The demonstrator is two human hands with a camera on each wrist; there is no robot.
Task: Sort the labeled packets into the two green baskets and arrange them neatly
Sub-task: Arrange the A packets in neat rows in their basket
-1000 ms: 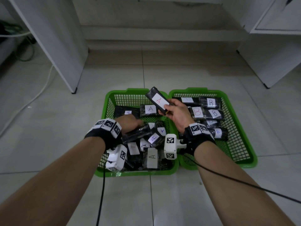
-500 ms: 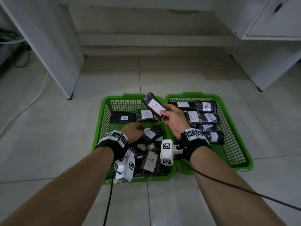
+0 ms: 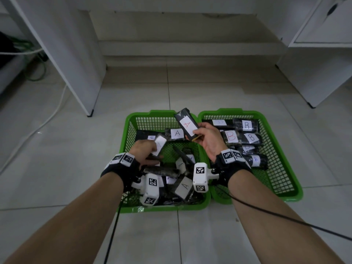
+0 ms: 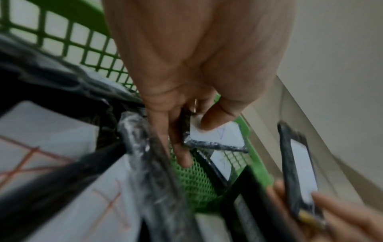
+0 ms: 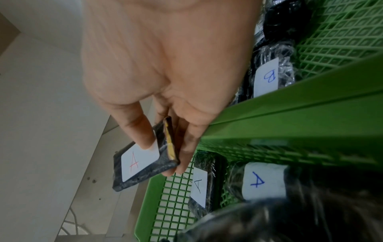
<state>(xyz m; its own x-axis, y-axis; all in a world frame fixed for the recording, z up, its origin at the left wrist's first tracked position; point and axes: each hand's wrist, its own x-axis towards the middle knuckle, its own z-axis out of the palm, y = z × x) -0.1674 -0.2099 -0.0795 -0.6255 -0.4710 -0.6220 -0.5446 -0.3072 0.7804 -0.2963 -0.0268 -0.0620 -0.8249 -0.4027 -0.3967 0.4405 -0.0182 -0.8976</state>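
**Two hands, two flat black packets**

Head view: the right hand pinches a flat, film-wrapped red-A packet above the two meshed plastic left basket and right basket.

Left wrist: the left hand pinches a thin labeled packet over the lattice.

Right wrist: thumb on the smooth paper label.

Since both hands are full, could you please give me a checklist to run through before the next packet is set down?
1. Right hand grips the red-A packet: ok.
2. Its label is readable: ok.
3. Left hand holds a second packet: ok.
4. Second packet's letter confirmed: cannot tell, blurred.
5. Bare floor in the left basket behind the A row: ok.
6. Near pile in the left basket tidy: not ok.
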